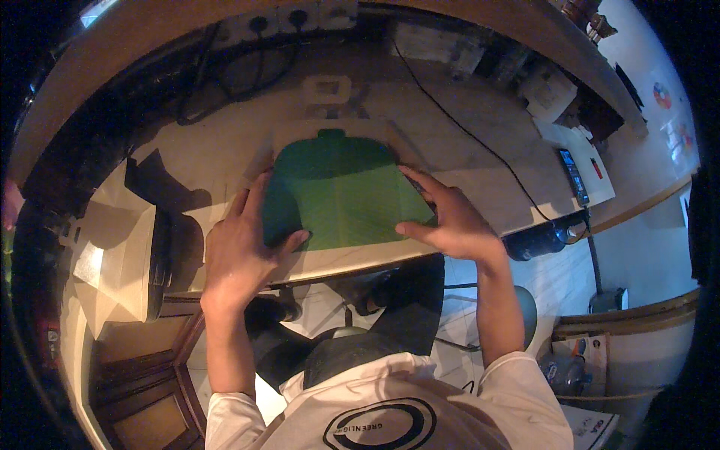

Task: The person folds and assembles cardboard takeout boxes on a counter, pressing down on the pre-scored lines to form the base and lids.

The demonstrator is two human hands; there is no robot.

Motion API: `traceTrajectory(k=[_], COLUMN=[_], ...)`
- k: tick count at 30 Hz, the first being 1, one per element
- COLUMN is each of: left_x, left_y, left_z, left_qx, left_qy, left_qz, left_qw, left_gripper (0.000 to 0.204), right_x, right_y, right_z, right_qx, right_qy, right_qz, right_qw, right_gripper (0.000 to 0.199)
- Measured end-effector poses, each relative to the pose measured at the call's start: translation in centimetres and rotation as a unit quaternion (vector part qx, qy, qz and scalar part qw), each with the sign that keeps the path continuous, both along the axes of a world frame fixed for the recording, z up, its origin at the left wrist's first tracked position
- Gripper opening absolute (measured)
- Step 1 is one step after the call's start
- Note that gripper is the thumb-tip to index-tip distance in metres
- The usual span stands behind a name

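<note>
A green sheet [345, 195], apparently cardboard, lies on the pale table in front of me. Its far corners are rounded and a small tab sticks out at the far edge. Beyond it shows a pale flap [326, 79] with a handle-like cutout; I cannot tell whether the two are one piece. My left hand [244, 240] grips the sheet's left side, thumb on top near the front corner. On the right side my right hand [454, 225] holds it the same way, thumb on the green face and fingers along the edge.
At the left stands a pale folded carton [124, 262] with a dark side. A black cable [480, 139] crosses the table to the right, near a phone [574, 176]. Power sockets [277, 24] with plugs line the back. A dark blue bottle [536, 241] is by the right edge.
</note>
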State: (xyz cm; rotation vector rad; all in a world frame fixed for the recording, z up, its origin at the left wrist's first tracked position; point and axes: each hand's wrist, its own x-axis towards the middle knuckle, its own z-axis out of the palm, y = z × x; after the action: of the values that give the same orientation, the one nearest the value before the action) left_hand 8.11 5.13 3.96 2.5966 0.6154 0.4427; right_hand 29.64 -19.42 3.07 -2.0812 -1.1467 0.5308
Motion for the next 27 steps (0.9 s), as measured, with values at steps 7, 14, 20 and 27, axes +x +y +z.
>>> traceTrajectory(k=[7,14,20,27], left_x=[-0.9,-0.5,-3.5,-4.7], left_y=[1.4,0.6,3.1,4.5], left_z=[-1.3,-0.9,-2.8,-1.8], left_qx=[0.006,-0.021,-0.197,-0.136], left_qy=[-0.064,-0.051,-0.142,-0.118], left_qz=[-0.054,-0.037,-0.127,-0.251], left_qw=[0.996,0.998,0.962,0.951], left_gripper=[0.094,0.096,0.100,0.068], right_x=[-0.9,-0.8,-0.5,0.5], right_y=[0.3,0.0,-1.5,-4.7], right_z=[1.0,-0.7,-1.5,-2.7], right_qx=[0.009,0.051,0.098,0.090], right_qy=[0.002,-0.022,-0.030,0.048], right_qz=[0.016,-0.019,0.033,0.062], right_qw=[1.000,0.998,0.994,0.993], right_gripper=[0.106,0.113,0.112,0.076])
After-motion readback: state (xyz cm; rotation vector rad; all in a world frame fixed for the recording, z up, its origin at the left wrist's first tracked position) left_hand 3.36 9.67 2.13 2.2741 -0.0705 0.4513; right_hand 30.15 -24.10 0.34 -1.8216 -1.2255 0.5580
